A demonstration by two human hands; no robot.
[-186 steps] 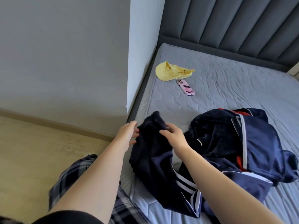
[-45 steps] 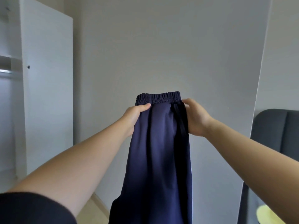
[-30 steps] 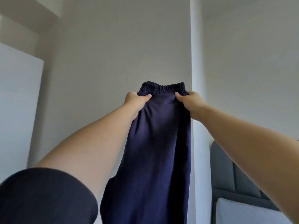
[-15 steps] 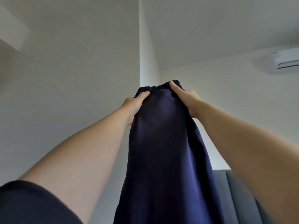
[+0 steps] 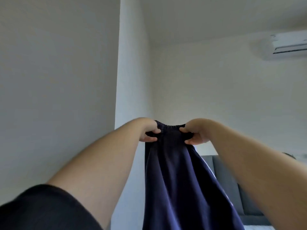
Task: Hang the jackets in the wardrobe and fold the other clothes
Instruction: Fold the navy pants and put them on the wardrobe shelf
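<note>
A pair of navy blue trousers (image 5: 176,183) with an elastic waistband hangs straight down in front of me, held up in the air. My left hand (image 5: 147,130) grips the left end of the waistband, fingers curled under the fabric. At the waistband's right end, my right hand (image 5: 194,131) is closed on the cloth in the same way. Both arms are stretched forward and up. The legs of the trousers run out of the bottom of the view. The wardrobe and the other clothes are out of sight.
A white wall corner post (image 5: 132,63) stands right behind the trousers. The grey padded headboard (image 5: 232,188) shows low on the right, with a strip of mattress below it. An air conditioner (image 5: 289,44) is mounted high on the right wall.
My hands have dropped lower in the view with the trousers, and both now grip the waistband from above with fingers curled under. The view has tilted down a little.
</note>
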